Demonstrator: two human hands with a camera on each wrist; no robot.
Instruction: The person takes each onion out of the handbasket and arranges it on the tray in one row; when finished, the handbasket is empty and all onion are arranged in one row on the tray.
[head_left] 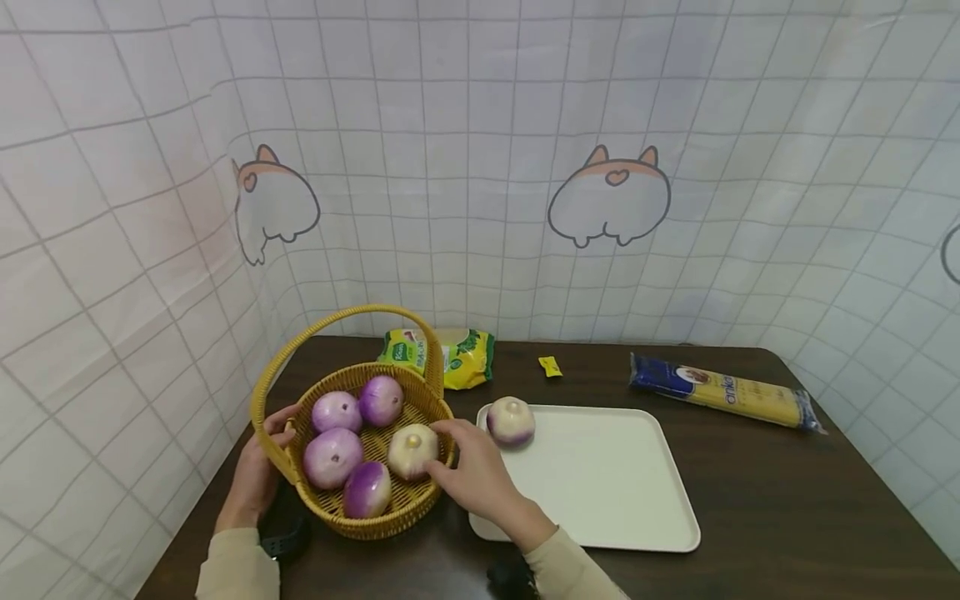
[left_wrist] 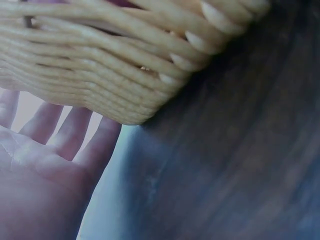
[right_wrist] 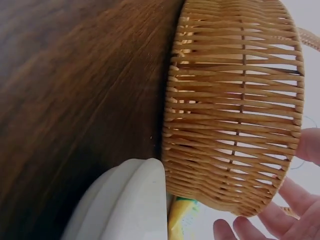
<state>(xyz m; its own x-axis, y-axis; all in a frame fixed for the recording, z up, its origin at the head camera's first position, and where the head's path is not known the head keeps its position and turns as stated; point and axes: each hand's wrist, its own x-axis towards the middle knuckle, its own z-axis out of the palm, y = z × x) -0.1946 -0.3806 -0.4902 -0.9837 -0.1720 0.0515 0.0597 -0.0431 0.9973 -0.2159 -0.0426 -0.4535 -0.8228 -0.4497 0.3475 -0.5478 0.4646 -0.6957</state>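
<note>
Purple-and-white onions (head_left: 333, 460) are what the work is about: most sit in a wicker basket (head_left: 352, 527), with another on a white tray (head_left: 607, 479) beside it. The step in hand looks like handling the pale-topped onion (head_left: 410, 452) on the basket's right side. The right hand (head_left: 480, 475) reaches over the rim there, thumb and forefinger against or just beside that onion; I cannot tell whether they pinch it or merely touch it, nor whether it is being set down or picked up. The left hand (head_left: 257, 471) grips the basket's left side, its fingers against the outside of the weave in the left wrist view.

The next move, I judge, calls for a steady left hold while the right fingers either close round the smooth onion or come clear of it without knocking the rim.

Counted, there are six onions: five in the basket and a lone onion (head_left: 512, 422) at the tray's far left corner. There is one basket, one tray, one Knorr packet (head_left: 471, 360) behind the basket, one small yellow sachet (head_left: 550, 367) and one long pasta packet (head_left: 723, 393).
</note>
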